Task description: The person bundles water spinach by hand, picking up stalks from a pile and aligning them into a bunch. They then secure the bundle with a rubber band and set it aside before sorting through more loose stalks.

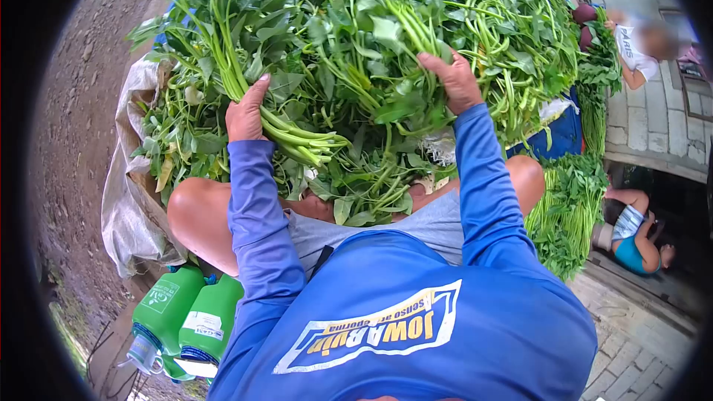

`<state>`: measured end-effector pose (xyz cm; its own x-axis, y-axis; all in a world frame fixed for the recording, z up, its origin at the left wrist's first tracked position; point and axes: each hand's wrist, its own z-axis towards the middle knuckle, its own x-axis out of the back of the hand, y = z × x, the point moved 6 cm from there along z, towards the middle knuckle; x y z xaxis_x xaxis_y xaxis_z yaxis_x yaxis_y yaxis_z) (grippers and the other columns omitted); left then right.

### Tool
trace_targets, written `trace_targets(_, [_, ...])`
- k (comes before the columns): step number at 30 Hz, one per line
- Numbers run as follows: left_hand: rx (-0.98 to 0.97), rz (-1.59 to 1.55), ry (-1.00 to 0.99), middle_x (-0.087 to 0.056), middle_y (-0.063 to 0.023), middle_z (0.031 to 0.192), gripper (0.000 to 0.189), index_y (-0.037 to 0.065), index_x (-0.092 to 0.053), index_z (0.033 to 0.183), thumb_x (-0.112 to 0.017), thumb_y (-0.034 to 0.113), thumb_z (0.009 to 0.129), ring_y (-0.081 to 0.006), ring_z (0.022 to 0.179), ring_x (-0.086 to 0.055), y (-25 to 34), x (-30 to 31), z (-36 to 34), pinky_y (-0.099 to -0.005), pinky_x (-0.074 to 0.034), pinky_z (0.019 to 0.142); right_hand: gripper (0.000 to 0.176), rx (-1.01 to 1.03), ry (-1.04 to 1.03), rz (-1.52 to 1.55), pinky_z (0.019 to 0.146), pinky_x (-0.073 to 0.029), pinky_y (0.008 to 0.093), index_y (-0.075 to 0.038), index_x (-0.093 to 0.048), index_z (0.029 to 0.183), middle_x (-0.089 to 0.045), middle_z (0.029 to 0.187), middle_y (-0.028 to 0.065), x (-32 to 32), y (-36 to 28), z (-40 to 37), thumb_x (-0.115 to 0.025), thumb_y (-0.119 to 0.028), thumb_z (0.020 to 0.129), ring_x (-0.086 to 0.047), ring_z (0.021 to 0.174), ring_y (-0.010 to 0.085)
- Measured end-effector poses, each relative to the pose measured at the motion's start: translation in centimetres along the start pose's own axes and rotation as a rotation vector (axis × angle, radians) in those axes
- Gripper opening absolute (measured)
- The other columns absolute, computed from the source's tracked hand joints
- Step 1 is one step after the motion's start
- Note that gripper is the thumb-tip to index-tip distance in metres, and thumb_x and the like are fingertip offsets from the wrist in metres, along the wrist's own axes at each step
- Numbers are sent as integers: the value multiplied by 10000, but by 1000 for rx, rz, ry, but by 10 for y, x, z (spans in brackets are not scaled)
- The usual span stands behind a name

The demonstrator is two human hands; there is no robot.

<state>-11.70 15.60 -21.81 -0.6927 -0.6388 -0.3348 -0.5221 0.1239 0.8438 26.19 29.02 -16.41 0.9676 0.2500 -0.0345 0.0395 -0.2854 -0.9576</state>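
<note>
My left hand (246, 110) is closed round a bundle of leafy green stems (297, 137), whose cut ends point right and whose leaves reach up to the top left. At the upper right, my right hand (451, 82) has its thumb and fingers bent round some green stems (412, 26) at the edge of the pile. The big pile of leafy greens (334, 52) spreads in front of my crossed legs, beneath and between both hands.
Green jugs (204, 319) stand at the lower left beside a whitish sack (130, 193). More greens (568, 215) lie beyond my right knee. A person in a white shirt (635, 52) and another in teal (639, 249) are at the right.
</note>
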Motion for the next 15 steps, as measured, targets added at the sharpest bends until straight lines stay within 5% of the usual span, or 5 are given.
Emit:
trace_targets(1, [30, 2, -12, -734, -74, 916, 216, 21, -719, 1021, -822, 157, 889, -179, 730, -711, -2, -3, -1, -317, -598, 649, 548, -89, -4, 97, 896, -568, 321, -8, -669, 1283, -739, 1166, 82, 12, -3, -9, -840, -316, 863, -694, 1001, 158])
trace_targets(5, [60, -34, -61, -729, -75, 909, 221, 18, -712, 1023, -817, 162, 893, -184, 702, -705, -8, -18, -7, -327, -602, 602, 521, 0, 384, -983, 891, -553, 384, -10, -667, 1312, -736, 1140, 139, 91, 47, 8, -771, -299, 891, -690, 1036, 202])
trace_targets(9, [114, 31, -64, -718, -70, 896, 290, 22, -702, 1022, -839, 227, 870, -182, 679, -689, -9, -28, -24, -325, -592, 571, 541, 97, 290, -1053, 1069, -487, 449, -131, -575, 1446, -574, 1418, 228, 67, 46, -12, -653, -312, 942, -616, 1224, 418])
trace_targets(13, [132, 84, -71, -707, -76, 881, 298, 24, -700, 1025, -836, 236, 865, -186, 658, -679, -18, -28, -25, -331, -591, 560, 471, 265, 678, -1539, 998, -518, 492, -172, -601, 1411, -536, 1391, 252, 45, 42, -35, -616, -262, 949, -627, 1170, 430])
trace_targets(15, [140, 85, -99, -720, -91, 890, 304, 13, -703, 1034, -832, 233, 869, -192, 667, -689, -22, -25, -21, -341, -591, 563, 364, 362, 670, -1379, 953, -535, 514, -115, -705, 1245, -597, 1298, 272, 37, 31, -46, -622, -284, 934, -663, 1090, 424])
